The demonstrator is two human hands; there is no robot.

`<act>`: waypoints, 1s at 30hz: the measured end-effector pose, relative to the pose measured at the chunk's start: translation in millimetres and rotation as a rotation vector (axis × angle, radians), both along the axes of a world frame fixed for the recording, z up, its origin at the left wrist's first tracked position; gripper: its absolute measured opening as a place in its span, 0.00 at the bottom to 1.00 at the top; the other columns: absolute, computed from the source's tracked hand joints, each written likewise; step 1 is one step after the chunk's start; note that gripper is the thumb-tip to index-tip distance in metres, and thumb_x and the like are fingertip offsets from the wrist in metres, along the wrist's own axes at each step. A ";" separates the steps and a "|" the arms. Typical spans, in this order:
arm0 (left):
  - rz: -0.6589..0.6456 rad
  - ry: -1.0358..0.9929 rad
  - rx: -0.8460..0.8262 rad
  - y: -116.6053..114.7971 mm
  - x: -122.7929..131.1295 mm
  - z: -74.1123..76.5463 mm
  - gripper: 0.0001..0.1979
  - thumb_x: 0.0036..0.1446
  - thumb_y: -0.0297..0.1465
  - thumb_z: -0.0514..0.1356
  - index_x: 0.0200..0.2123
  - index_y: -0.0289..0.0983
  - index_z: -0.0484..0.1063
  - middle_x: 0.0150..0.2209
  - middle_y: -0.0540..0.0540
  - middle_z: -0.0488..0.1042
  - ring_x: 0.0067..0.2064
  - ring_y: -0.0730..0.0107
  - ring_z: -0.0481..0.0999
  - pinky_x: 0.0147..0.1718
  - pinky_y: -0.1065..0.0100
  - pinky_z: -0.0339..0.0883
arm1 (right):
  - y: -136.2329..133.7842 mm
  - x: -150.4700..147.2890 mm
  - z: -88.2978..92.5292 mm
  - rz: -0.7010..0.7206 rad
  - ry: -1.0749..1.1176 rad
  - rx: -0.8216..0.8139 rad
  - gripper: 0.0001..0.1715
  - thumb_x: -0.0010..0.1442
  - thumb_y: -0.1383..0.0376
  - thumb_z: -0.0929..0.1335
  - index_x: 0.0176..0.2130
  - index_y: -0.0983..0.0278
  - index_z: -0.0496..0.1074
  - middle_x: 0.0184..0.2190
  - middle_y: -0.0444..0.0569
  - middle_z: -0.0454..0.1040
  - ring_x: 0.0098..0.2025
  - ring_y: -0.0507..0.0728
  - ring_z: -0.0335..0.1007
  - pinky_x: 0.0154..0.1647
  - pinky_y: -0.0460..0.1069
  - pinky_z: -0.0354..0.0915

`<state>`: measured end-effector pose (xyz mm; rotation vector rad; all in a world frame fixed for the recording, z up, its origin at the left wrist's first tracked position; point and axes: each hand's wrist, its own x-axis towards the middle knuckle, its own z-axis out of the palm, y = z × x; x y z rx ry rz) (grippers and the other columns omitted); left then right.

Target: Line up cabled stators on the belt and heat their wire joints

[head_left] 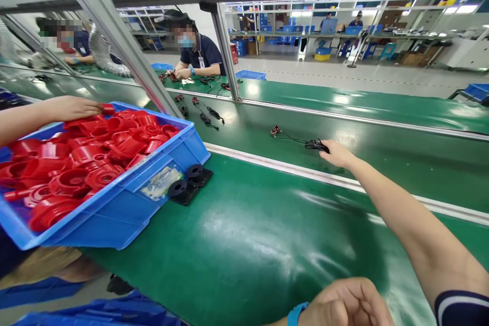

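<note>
My right hand [338, 154] is stretched out over the far green strip, its fingers closed on one end of a bundled black cable [316, 145]. From the bundle a thin wire runs left to a small copper-coloured part [275, 131], which lies on the green surface. Close to my body, at the bottom edge, my left hand [346, 305] has its fingers curled in, and nothing shows in them. A blue band [297, 313] is round the left wrist. The lower part of this hand is cut off by the frame.
A blue bin [168, 163] of red plastic parts [95, 153] stands at left, with a co-worker's hand [80, 108] on them. Black round-topped pieces [190, 184] lie beside it. More wired parts [206, 114] lie farther back. A metal post [126, 35] rises behind the bin.
</note>
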<state>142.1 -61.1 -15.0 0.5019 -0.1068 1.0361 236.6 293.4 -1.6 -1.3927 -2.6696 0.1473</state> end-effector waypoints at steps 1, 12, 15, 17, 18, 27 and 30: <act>0.011 -0.031 -0.012 0.1 3.4 0.2 0.31 0.45 0.59 0.66 0.30 0.34 0.69 0.24 0.48 0.66 0.27 0.72 0.69 0.30 0.70 0.64 | -5.9 1.8 5.1 0.003 0.023 0.010 0.26 0.62 0.63 0.62 0.58 0.67 0.68 0.47 0.57 0.73 0.46 0.62 0.71 0.50 0.53 0.67; 0.025 0.611 0.019 -2.8 -14.3 43.3 0.30 0.41 0.56 0.71 0.28 0.34 0.71 0.24 0.48 0.68 0.25 0.75 0.65 0.28 0.70 0.58 | -102.2 81.7 34.8 -0.055 0.127 0.100 0.28 0.59 0.63 0.62 0.58 0.66 0.69 0.46 0.56 0.75 0.44 0.63 0.73 0.46 0.54 0.69; 0.093 0.905 0.190 0.0 -25.3 60.1 0.23 0.44 0.53 0.70 0.34 0.41 0.74 0.30 0.45 0.72 0.32 0.66 0.71 0.35 0.63 0.63 | -138.8 122.1 30.1 -0.096 0.149 0.114 0.28 0.60 0.61 0.61 0.58 0.66 0.68 0.46 0.56 0.74 0.44 0.63 0.73 0.45 0.55 0.70; 0.240 1.127 0.367 19.0 -32.7 60.9 0.21 0.48 0.52 0.68 0.39 0.47 0.74 0.35 0.45 0.74 0.36 0.64 0.74 0.37 0.61 0.66 | -162.5 147.9 24.3 -0.124 0.164 0.111 0.29 0.61 0.59 0.61 0.58 0.67 0.68 0.46 0.55 0.74 0.43 0.63 0.74 0.44 0.55 0.71; 0.365 1.267 0.470 35.4 -36.0 57.5 0.19 0.50 0.50 0.68 0.41 0.47 0.72 0.37 0.46 0.75 0.37 0.65 0.74 0.37 0.63 0.68 | -173.3 159.5 20.7 -0.141 0.168 0.111 0.29 0.61 0.59 0.60 0.58 0.66 0.67 0.45 0.55 0.74 0.43 0.63 0.74 0.43 0.56 0.71; 0.662 2.045 0.730 244.8 -30.7 2.0 0.33 0.55 0.31 0.66 0.62 0.40 0.59 0.59 0.38 0.60 0.60 0.53 0.68 0.61 0.57 0.61 | -217.3 201.3 -12.4 -0.339 0.258 0.078 0.28 0.61 0.58 0.61 0.59 0.62 0.65 0.48 0.54 0.73 0.45 0.63 0.73 0.46 0.57 0.71; 0.531 2.125 0.876 276.6 -22.5 0.0 0.29 0.57 0.34 0.65 0.60 0.40 0.62 0.55 0.40 0.66 0.56 0.55 0.71 0.58 0.55 0.64 | -217.1 201.3 -15.8 -0.363 0.289 0.046 0.28 0.61 0.60 0.61 0.59 0.61 0.65 0.46 0.53 0.73 0.45 0.63 0.74 0.47 0.58 0.70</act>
